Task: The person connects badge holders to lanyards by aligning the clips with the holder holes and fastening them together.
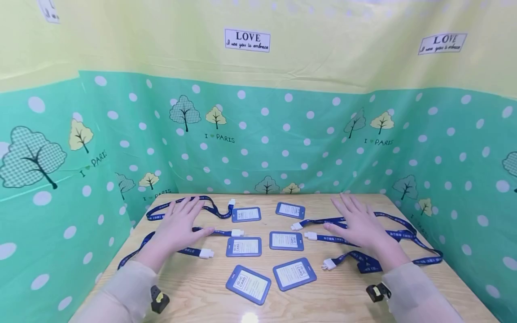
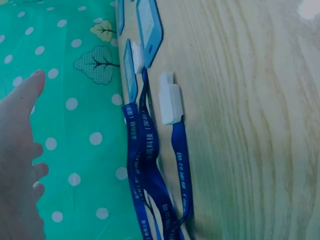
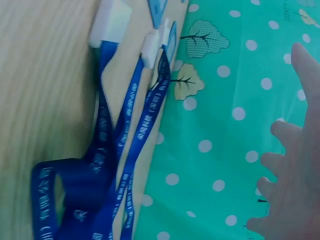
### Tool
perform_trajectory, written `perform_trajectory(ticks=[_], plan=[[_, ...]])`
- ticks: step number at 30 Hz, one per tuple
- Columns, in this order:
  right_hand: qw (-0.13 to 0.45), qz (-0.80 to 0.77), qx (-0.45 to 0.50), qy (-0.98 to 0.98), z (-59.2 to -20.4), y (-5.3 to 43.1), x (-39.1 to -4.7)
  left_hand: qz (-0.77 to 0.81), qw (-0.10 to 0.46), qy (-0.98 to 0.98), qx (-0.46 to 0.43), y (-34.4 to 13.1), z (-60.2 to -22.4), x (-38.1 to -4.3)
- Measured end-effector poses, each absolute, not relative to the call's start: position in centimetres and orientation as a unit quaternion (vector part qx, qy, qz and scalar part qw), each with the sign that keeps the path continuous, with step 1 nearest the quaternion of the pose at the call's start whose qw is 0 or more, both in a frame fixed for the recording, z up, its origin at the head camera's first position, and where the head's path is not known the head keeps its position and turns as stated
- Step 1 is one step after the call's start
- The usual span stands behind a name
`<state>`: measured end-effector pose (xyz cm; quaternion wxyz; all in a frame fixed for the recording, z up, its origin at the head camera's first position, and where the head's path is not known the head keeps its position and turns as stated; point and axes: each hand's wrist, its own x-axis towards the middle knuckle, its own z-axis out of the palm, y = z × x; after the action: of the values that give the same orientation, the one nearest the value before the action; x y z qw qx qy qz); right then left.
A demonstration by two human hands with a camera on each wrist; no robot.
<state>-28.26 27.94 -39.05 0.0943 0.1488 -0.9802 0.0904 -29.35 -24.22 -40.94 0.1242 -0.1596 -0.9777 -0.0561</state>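
My left hand point(image 1: 177, 226) hovers with straight, spread fingers over blue lanyards point(image 1: 139, 246) on the left of the table; it holds nothing. On the other side my right hand point(image 1: 359, 224) is spread the same way above more blue lanyards point(image 1: 424, 260). White plastic clips end the straps, such as one point(image 2: 171, 102) in the left wrist view and another point(image 3: 111, 22) in the right wrist view. Between the hands lie several blue-framed ID card holders in two columns, among them a near left one point(image 1: 248, 284) and a near right one point(image 1: 294, 274), both tilted.
The light wooden table point(image 1: 194, 291) is enclosed by a green and yellow curtain point(image 1: 282, 134) with dots and trees, at the back and both sides. A black device with a strap sits at each wrist, the left one point(image 1: 159, 299) and the right one point(image 1: 378, 292).
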Motion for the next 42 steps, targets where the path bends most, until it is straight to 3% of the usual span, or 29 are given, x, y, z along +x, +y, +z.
perform_trajectory(ticks=[25, 42], plan=[[0.127, 0.263, 0.188, -0.938, -37.1, 23.3, -28.2, -0.115, 0.176, -0.950, -0.233, -22.3, -37.0, -27.4], [0.140, 0.327, 0.235, -0.904, -38.6, 20.2, -27.7, -0.166, 0.151, -0.949, -0.221, -21.8, -38.1, -26.1]])
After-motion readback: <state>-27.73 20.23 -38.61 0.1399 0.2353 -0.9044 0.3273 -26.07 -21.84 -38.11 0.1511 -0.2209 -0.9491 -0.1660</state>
